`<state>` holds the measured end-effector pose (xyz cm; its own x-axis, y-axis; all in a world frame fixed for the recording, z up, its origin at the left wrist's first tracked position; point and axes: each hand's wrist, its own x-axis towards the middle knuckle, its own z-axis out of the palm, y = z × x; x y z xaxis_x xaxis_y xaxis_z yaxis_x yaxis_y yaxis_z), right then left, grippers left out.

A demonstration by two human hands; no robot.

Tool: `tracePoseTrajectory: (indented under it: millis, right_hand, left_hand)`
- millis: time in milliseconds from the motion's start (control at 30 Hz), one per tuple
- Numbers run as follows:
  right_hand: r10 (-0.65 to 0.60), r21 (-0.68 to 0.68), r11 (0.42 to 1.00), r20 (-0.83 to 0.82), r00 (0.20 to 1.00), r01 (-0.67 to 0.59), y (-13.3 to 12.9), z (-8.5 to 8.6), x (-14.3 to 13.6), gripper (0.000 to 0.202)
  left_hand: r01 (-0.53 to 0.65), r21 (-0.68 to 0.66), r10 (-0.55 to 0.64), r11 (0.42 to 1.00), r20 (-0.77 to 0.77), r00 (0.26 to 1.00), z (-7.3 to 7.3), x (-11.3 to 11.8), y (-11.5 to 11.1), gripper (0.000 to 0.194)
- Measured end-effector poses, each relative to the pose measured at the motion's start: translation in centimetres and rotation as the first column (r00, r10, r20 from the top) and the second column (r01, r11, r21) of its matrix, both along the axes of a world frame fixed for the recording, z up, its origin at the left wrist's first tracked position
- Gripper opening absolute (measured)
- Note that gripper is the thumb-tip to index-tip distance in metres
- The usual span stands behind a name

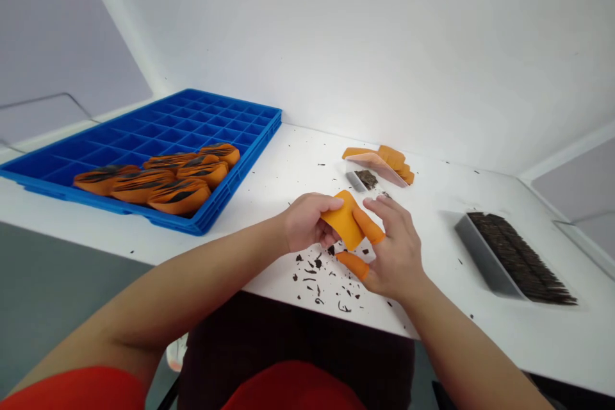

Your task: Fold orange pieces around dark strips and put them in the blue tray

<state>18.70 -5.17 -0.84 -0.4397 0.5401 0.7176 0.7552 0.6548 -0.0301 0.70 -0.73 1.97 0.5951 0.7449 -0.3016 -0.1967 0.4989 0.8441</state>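
My left hand (311,223) pinches a small orange paper piece (344,221), perhaps a little envelope, with the thumb on top and the fingers below. At its right edge is my right hand (394,243), its fingers spread and orange finger cots (354,265) on the thumb and index finger. The index fingertip meets or nearly meets the paper; I cannot tell which. Dark brown flakes (310,272) lie scattered on the white table (269,195) under both hands. Whether anything is inside the orange paper is hidden.
To the left, a blue compartment tray (240,198) holds several bundles of orange packets (180,195) in its near-right cells. At the back lie more orange papers (394,157), a pinkish card (382,170) and a small flake holder (356,182). A bin of dark strips (521,259) stands right.
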Motion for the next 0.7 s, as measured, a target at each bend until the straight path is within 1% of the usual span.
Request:
tracePoseTrajectory:
  millis: [67, 133, 233, 267, 333, 367, 400, 433, 500, 533, 567, 600, 633, 667, 700]
  right_hand:
    - [-0.004, 0.026, 1.000, -0.011, 1.000, 0.005, 0.0, -0.1, 0.0, 0.065]
    - [-0.020, 0.063, 0.998, -0.036, 0.999, 0.023, 0.1, -0.1, 0.0, 0.057]
    - [-0.031, 0.125, 0.991, -0.079, 0.996, 0.041, 0.1, -0.2, -0.1, 0.039]
    - [-0.038, 0.133, 0.990, -0.099, 0.994, 0.051, 0.0, -0.2, -0.1, 0.033]
    - [-0.082, 0.093, 0.991, -0.154, 0.985, 0.097, -0.3, -0.1, -0.2, 0.020]
    - [-0.123, 0.042, 0.990, -0.189, 0.974, 0.133, -0.4, 0.0, -0.2, 0.014]
    - [-0.172, -0.024, 0.985, -0.228, 0.959, 0.171, -0.5, 0.1, -0.2, 0.011]
    - [-0.221, -0.095, 0.975, -0.266, 0.938, 0.203, -0.7, 0.3, -0.1, 0.012]
    - [-0.298, -0.216, 0.948, -0.343, 0.891, 0.234, -0.9, 0.5, -0.1, 0.019]
    - [-0.321, -0.259, 0.937, -0.379, 0.868, 0.233, -1.0, 0.6, 0.0, 0.022]
    - [-0.330, -0.293, 0.931, -0.415, 0.848, 0.219, -1.0, 0.7, 0.0, 0.024]
    - [-0.328, -0.320, 0.928, -0.451, 0.830, 0.193, -1.0, 0.7, 0.0, 0.024]
    - [-0.318, -0.338, 0.928, -0.491, 0.811, 0.159, -1.1, 0.7, -0.1, 0.023]
    - [-0.303, -0.348, 0.929, -0.527, 0.794, 0.123, -1.1, 0.7, -0.1, 0.022]
    - [-0.288, -0.353, 0.931, -0.556, 0.780, 0.092, -1.1, 0.8, -0.2, 0.020]
  left_hand:
    - [0.000, -0.019, 0.000, 1.000, 0.015, 1.000, -0.1, 0.0, 0.0, 0.029]
    - [0.024, 0.000, -0.024, 1.000, -0.003, 1.000, -0.2, 0.1, 0.0, 0.029]
    - [0.105, 0.036, -0.101, 0.994, -0.086, 0.991, -0.5, 0.2, -0.3, 0.030]
    - [0.141, 0.038, -0.136, 0.989, -0.124, 0.983, -0.5, 0.3, -0.4, 0.033]
    - [0.197, 0.035, -0.186, 0.980, -0.210, 0.960, -0.6, 0.6, -0.6, 0.045]
    - [0.199, 0.045, -0.182, 0.979, -0.254, 0.950, -0.6, 0.7, -0.6, 0.051]
    - [0.178, 0.066, -0.151, 0.982, -0.297, 0.943, -0.6, 0.8, -0.7, 0.057]
    - [0.136, 0.101, -0.095, 0.985, -0.332, 0.938, -0.6, 0.8, -0.6, 0.061]
    - [0.006, 0.223, 0.076, 0.975, -0.357, 0.931, -0.7, 0.7, -0.5, 0.066]
    - [-0.064, 0.302, 0.169, 0.951, -0.336, 0.927, -0.7, 0.6, -0.5, 0.064]
    - [-0.123, 0.390, 0.250, 0.912, -0.294, 0.922, -0.8, 0.4, -0.6, 0.060]
    - [-0.174, 0.487, 0.321, 0.856, -0.237, 0.917, -0.8, 0.2, -0.6, 0.054]
    - [-0.210, 0.587, 0.375, 0.782, -0.174, 0.911, -0.9, 0.0, -0.8, 0.045]
    - [-0.231, 0.686, 0.415, 0.690, -0.113, 0.903, -1.0, -0.1, -1.0, 0.038]
    - [-0.234, 0.780, 0.442, 0.580, -0.060, 0.895, -1.1, -0.2, -1.3, 0.034]
